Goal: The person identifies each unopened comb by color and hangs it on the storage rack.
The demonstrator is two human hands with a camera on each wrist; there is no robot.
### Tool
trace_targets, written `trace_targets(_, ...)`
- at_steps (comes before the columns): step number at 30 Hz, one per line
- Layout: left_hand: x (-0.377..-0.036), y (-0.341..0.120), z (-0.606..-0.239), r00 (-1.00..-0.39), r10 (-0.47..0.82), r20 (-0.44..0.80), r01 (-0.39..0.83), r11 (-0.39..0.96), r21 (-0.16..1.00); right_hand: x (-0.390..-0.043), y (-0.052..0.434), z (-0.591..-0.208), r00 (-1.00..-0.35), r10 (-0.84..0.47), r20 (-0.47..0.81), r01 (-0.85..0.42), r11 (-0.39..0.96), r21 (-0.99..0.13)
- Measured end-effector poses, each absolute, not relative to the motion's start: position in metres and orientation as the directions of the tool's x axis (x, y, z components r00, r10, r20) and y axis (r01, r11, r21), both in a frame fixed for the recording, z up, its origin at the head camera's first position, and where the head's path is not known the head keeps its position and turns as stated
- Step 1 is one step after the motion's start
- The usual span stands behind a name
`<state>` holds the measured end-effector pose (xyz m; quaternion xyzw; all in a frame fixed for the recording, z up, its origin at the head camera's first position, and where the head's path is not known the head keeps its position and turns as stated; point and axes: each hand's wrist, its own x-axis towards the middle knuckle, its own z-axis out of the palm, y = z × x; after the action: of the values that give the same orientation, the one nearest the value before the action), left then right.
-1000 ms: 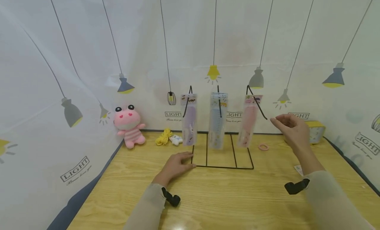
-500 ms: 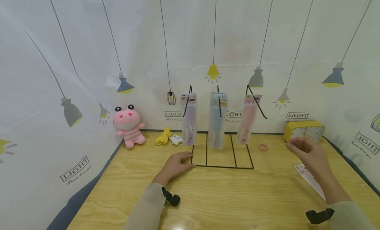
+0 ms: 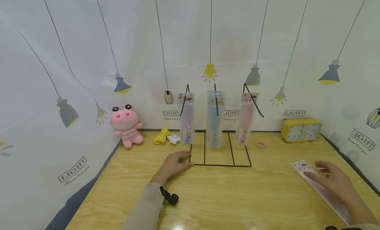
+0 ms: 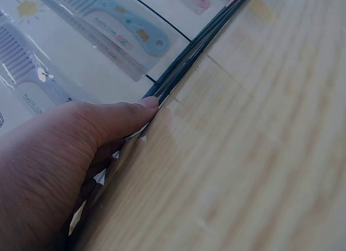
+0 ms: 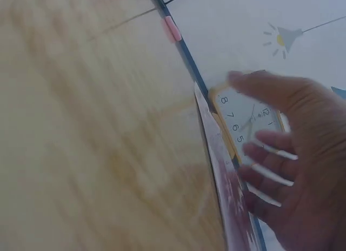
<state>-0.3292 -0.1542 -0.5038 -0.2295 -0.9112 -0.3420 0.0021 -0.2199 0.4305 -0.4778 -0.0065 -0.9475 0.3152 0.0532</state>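
My left hand (image 3: 173,165) rests at the near left corner of a black wire display rack (image 3: 221,165). Its thumb (image 4: 132,117) touches the front bar. Packaged plastic combs hang from the rack's hooks: a purple comb (image 3: 187,119), a blue comb (image 3: 214,121) and a pink comb (image 3: 245,119). On the right, my right hand (image 3: 336,182) hovers over another packaged comb (image 3: 308,174) lying on the table, its thumb and fingers apart. In the right wrist view this pink package (image 5: 219,159) is seen edge-on beside the fingers, partly hidden by them.
A yellow alarm clock (image 3: 301,130) stands at the back right, near a pink ring (image 3: 260,144). At the back left are a pink plush toy (image 3: 127,126), a yellow yarn bundle (image 3: 161,136) and a small white figure (image 3: 174,138). A lamp-printed curtain (image 3: 142,42) encloses the wooden table (image 3: 225,197).
My right hand has moved from the right hook, down and to the right, to the packaged comb on the table. The left hand stays at the rack's corner. The head view has shifted slightly.
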Motion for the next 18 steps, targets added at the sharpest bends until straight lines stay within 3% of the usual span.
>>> trace_targets(5,-0.3304,-0.1578,-0.5082,-0.897,0.410,0.162,0.420,0.680,0.601,-0.2263,0.4384,-0.4848,-0.999,-0.023,0.027,-0.033,0.881,-0.472)
trace_targets(9,-0.3309,-0.1587,-0.5090,-0.894,0.414,0.170,0.427,0.674,0.603,-0.2295,0.4407,-0.4878,-1.000,-0.006,0.010,-0.010,0.923,-0.385)
trace_targets(18,-0.3299,-0.1551,-0.5063,-0.897,0.409,0.169,0.422,0.676,0.605,-0.2278,0.4399,-0.4815,-0.987,0.053,-0.151,0.116,0.885,-0.452)
